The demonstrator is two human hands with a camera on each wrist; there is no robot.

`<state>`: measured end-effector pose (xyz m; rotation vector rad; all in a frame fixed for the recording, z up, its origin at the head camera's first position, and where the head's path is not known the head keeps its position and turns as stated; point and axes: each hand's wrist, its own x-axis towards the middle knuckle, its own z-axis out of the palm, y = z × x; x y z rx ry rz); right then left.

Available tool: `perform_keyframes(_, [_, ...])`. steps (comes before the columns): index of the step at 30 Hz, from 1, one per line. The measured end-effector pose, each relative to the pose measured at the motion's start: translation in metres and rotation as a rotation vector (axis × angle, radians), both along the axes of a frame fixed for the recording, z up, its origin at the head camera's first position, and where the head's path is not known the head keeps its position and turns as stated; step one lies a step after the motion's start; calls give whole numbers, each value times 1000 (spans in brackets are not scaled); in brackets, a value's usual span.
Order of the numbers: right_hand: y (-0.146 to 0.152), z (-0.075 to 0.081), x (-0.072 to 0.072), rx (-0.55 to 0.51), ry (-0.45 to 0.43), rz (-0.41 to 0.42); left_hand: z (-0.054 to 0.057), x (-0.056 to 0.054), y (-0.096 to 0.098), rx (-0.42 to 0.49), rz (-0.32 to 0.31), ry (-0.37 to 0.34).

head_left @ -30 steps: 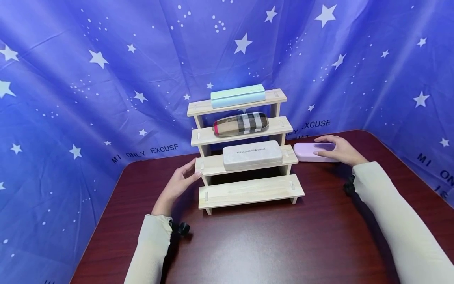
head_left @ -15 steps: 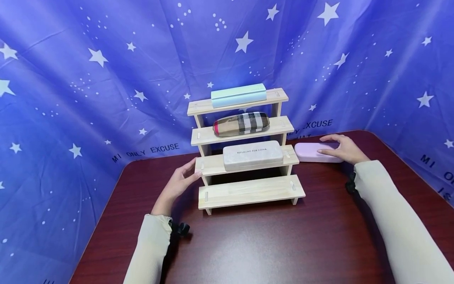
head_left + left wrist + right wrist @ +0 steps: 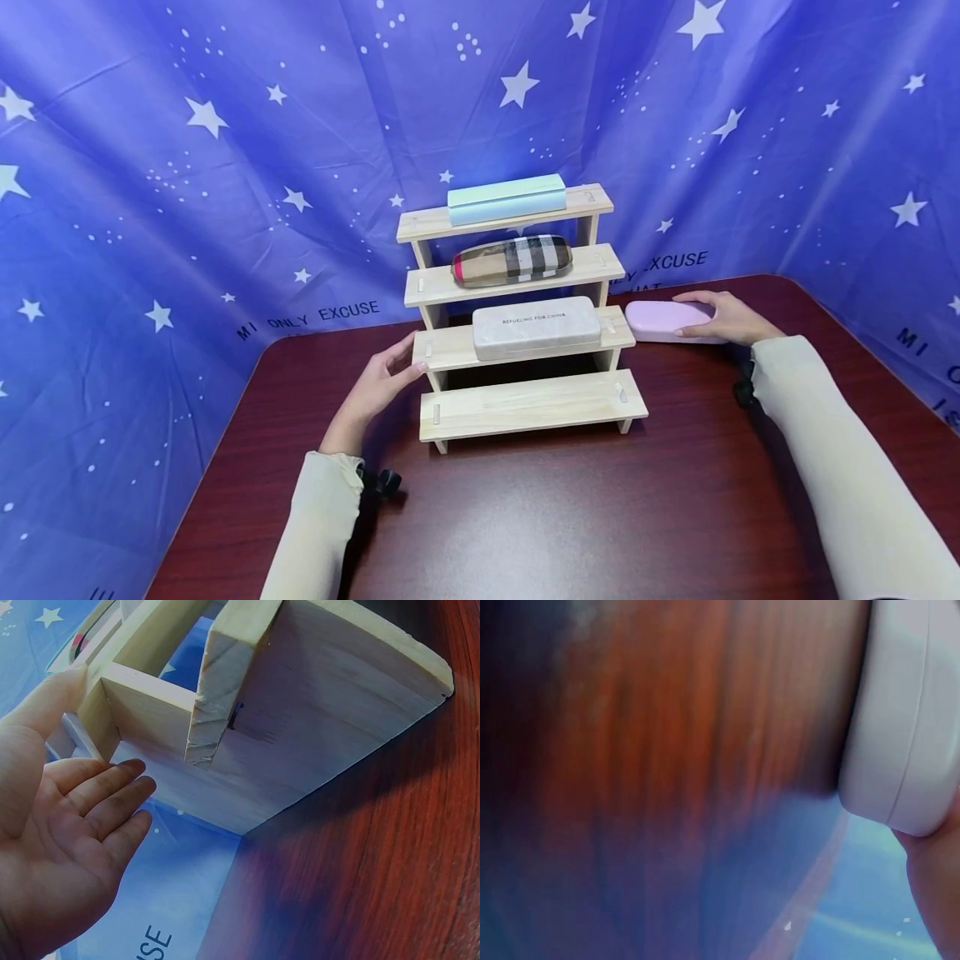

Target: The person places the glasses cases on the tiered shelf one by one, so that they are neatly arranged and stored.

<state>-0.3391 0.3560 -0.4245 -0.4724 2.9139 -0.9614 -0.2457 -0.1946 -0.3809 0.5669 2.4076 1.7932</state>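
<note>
A four-tier wooden display rack stands on the table. My left hand holds the left end of its second-lowest board between thumb and index finger; the other fingers extend loosely in the left wrist view. Right of the rack, a lilac glasses case lies on the table, gripped at its right end by my right hand, thumb in front and fingers behind. On the rack, from top down, are a pale-blue case, a plaid glasses case and a light-grey glasses case printed "REFUELING FOR CHINA".
The lowest rack board carries nothing. A dark red-brown wooden table lies beneath everything. A blue star-printed curtain hangs close behind the rack and along both sides.
My right hand has lowered onto the lilac case, and its fingers have closed around the right end. My left hand has stayed at the rack. The head view has shifted slightly.
</note>
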Motion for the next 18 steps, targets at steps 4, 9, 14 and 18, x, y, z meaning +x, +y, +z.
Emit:
perform_keyframes(4, [2,-1,-1,13,6,22,0,0,0,1,4,-2])
perform_keyframes(9, [3,-3,-1,44,55,60,1,1,1,-13,4,-1])
perform_keyframes(14, [6,-2,-1,51,65,80,-6,-4,-1,0,9,-2])
perform_keyframes(18, [7,-2,0,63,49,76,-20,-12,-6,9,20,9])
